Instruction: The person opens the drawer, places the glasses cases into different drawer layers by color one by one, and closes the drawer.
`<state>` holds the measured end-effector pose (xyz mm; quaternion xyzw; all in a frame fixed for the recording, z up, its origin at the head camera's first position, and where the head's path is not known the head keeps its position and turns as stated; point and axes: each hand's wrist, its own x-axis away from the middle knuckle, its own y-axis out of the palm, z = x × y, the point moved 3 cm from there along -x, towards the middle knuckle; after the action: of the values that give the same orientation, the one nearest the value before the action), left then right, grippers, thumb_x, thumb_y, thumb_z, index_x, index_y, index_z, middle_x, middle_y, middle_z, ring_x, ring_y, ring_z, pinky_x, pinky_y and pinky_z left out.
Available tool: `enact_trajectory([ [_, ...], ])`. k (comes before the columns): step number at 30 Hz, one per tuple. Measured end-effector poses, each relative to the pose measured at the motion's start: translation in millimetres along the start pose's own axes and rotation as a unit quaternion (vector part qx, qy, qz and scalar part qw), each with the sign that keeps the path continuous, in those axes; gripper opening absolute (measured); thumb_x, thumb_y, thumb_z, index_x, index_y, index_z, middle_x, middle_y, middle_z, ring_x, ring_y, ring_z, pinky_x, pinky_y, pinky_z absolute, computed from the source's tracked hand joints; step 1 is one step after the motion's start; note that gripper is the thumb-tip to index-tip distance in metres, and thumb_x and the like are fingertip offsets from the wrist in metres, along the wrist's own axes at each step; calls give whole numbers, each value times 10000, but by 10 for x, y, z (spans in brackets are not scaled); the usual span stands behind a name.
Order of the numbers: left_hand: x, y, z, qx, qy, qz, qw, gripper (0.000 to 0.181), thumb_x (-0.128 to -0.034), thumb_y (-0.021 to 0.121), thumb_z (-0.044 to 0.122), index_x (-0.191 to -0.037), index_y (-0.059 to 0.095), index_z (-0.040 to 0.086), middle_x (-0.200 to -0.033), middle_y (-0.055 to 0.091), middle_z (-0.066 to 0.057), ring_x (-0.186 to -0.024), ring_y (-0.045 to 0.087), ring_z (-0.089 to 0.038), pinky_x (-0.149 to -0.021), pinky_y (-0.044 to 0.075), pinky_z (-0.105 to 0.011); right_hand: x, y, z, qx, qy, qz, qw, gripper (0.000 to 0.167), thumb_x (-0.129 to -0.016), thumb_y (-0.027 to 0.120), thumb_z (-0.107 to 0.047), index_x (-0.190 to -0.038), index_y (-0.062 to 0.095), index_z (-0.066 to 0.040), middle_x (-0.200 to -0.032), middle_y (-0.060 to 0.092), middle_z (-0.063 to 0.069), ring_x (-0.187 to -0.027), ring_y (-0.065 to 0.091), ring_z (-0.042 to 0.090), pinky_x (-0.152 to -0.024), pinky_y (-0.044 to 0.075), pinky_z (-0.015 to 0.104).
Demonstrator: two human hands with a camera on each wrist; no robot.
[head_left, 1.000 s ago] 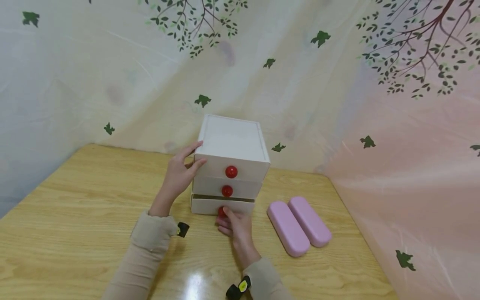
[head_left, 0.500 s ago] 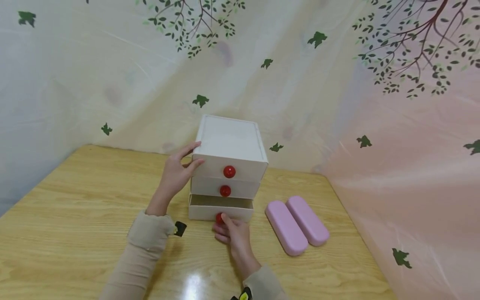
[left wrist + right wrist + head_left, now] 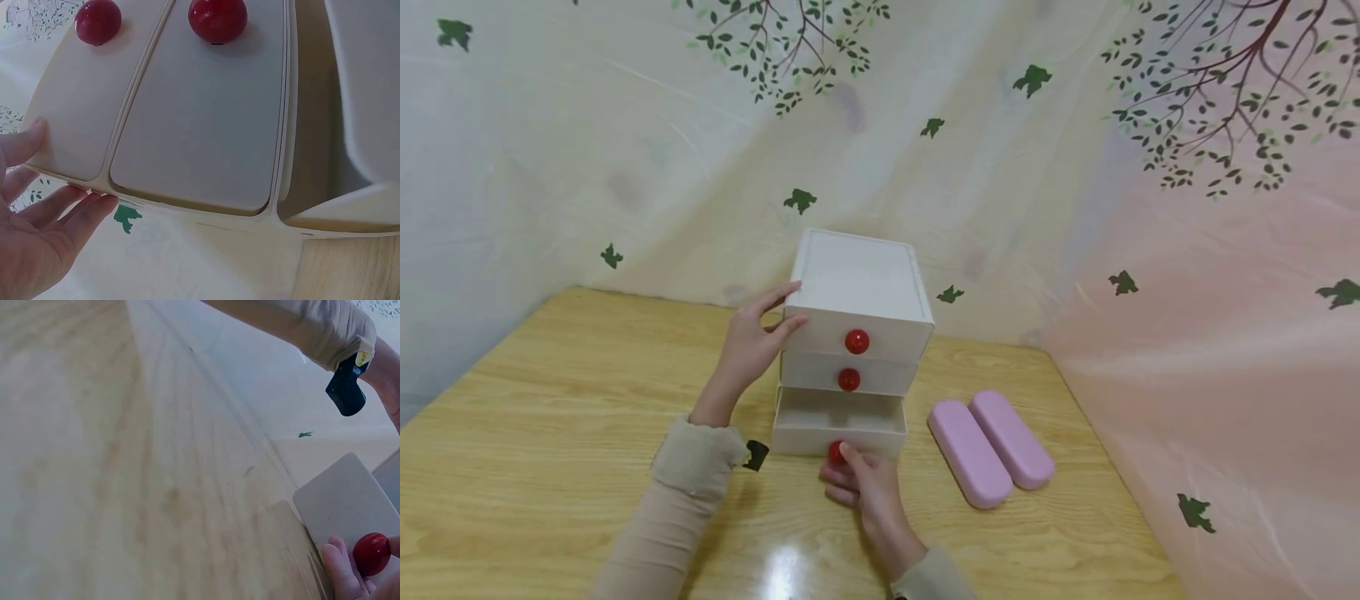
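A small white drawer cabinet with three drawers and round red knobs stands on the table. My left hand holds its upper left front corner. In the left wrist view the thumb lies on the top drawer's front, and the fingers rest along the side. Down at the bottom drawer, my right hand pinches the red knob between thumb and fingers. That drawer is pulled well out, and no object shows in its visible part. The upper two drawers are closed.
Two long pink rounded cases lie side by side to the right of the cabinet on the wooden table. Behind the table hangs a pale sheet printed with leaves and branches.
The bottom drawer has slid from barely ajar to well out toward me, my right hand moving back with its knob. My left hand has kept its place on the cabinet.
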<state>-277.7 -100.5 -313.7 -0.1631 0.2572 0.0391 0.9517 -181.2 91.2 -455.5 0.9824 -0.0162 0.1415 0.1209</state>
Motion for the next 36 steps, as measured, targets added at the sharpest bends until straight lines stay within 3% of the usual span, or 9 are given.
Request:
enact_trajectory([
  [9, 5, -13, 14, -51, 46, -19, 10000, 478, -877, 703, 100, -1332, 573, 36, -1400, 546, -173, -1279, 530, -359, -900, 534, -481, 152, -4, 66, -25, -22, -57, 10000, 323, -972, 577, -226, -1071, 604, 80, -870, 744, 92, -787, 729, 148, -670, 602, 287],
  [36, 14, -22, 31, -67, 36, -104, 9999, 483, -882, 695, 103, -1341, 562, 38, -1408, 540, -163, -1295, 520, -341, -899, 538, -463, 429, -58, 156, 90, 316, -484, 9983, 357, -969, 583, -239, -1117, 608, 84, -953, 736, 194, -874, 733, 198, -750, 603, 348],
])
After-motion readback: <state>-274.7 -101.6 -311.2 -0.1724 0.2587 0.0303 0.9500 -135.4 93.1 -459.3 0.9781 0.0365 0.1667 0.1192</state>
